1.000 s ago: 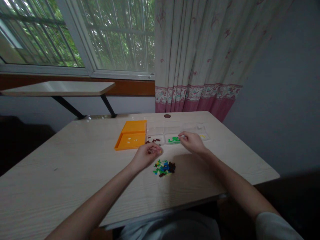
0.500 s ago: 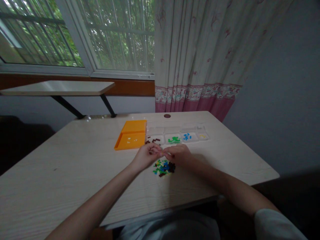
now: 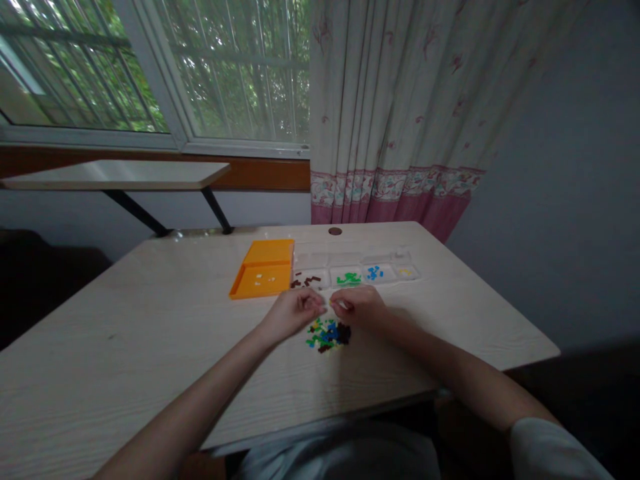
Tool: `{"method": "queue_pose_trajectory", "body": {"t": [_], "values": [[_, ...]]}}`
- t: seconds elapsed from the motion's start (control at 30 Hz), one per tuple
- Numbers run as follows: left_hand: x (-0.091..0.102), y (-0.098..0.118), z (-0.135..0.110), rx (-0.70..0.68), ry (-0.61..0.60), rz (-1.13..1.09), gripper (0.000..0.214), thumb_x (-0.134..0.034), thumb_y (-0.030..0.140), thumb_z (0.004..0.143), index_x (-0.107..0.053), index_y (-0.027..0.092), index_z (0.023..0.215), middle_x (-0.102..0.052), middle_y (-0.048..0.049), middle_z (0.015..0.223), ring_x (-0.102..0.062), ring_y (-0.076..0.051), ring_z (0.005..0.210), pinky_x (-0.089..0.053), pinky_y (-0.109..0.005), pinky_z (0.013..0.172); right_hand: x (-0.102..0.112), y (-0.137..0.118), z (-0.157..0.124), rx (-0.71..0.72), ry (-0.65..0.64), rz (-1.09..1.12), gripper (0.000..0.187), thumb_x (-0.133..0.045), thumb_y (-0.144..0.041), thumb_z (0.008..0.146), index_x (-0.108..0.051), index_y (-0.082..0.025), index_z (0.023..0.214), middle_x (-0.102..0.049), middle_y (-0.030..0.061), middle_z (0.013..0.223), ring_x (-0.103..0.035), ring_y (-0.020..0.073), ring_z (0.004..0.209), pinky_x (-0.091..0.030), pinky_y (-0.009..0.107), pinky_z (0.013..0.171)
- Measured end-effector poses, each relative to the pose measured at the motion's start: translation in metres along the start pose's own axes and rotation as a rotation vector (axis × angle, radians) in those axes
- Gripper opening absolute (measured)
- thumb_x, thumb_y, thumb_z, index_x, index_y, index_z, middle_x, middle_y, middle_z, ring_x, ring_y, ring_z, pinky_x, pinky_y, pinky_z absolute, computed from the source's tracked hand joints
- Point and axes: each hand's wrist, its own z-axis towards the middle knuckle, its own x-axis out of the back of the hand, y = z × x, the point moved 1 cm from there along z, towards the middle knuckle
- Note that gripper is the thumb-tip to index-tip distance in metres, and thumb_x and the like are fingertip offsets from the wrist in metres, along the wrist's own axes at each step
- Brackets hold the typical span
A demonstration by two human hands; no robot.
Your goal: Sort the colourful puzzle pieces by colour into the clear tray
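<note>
Small yellow piece [image 3: 331, 302] pinched in closed fingertips of right hand [image 3: 363, 307], near mixed brick pile [image 3: 329, 336]. Left hand [image 3: 291, 313] half-curled just beside; whether anything is held there can't be told. Beyond hands: clear tray [image 3: 389, 274], pieces separated by colour; orange box [image 3: 250, 287] laid open alongside.

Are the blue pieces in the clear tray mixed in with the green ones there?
No, the blue pieces lie in a compartment of their own, beside the one holding the green pieces.
</note>
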Motion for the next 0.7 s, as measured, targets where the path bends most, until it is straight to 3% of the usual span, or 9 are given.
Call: {"method": "queue_pose_trajectory", "body": {"t": [0.13, 0.23, 0.4, 0.7], "values": [[0.006, 0.004, -0.004, -0.087, -0.075, 0.341, 0.020, -0.053, 0.031, 0.077, -0.066, 0.016, 0.074, -0.059, -0.0009, 0.063, -0.051, -0.011, 0.058, -0.035, -0.020, 0.055, 0.013, 0.009, 0.003, -0.029, 0.209, 0.088, 0.017, -0.054, -0.029, 0.078, -0.065, -0.019, 0.072, -0.050, -0.0051, 0.042, -0.045, 0.0057, 0.040, -0.035, 0.016, 0.047], [0.005, 0.005, -0.005, -0.140, -0.119, 0.457, 0.018, -0.052, 0.028, 0.076, -0.066, 0.017, 0.074, -0.061, -0.0022, 0.067, -0.053, -0.013, 0.063, -0.036, -0.021, 0.060, 0.021, 0.016, 0.004, -0.108, 0.327, 0.111, 0.016, -0.056, -0.029, 0.077, -0.065, -0.017, 0.072, -0.048, -0.0052, 0.041, -0.041, 0.0055, 0.037, -0.034, 0.016, 0.043], [0.003, 0.002, -0.005, -0.167, -0.166, 0.486, 0.018, -0.049, 0.023, 0.078, -0.066, 0.018, 0.075, -0.063, -0.0032, 0.072, -0.055, -0.014, 0.070, -0.038, -0.021, 0.066, 0.025, 0.020, 0.003, -0.184, 0.370, 0.155, 0.014, -0.057, -0.029, 0.076, -0.065, -0.018, 0.073, -0.048, -0.0050, 0.043, -0.039, 0.0052, 0.036, -0.035, 0.016, 0.042], [0.003, 0.003, -0.006, -0.153, -0.130, 0.486, 0.015, -0.051, 0.024, 0.077, -0.063, 0.016, 0.073, -0.061, -0.0029, 0.069, -0.053, -0.013, 0.065, -0.037, -0.020, 0.061, 0.025, 0.018, 0.004, -0.134, 0.380, 0.119, 0.014, -0.057, -0.028, 0.076, -0.065, -0.017, 0.074, -0.045, -0.0059, 0.041, -0.039, 0.0052, 0.036, -0.036, 0.016, 0.042]]}}
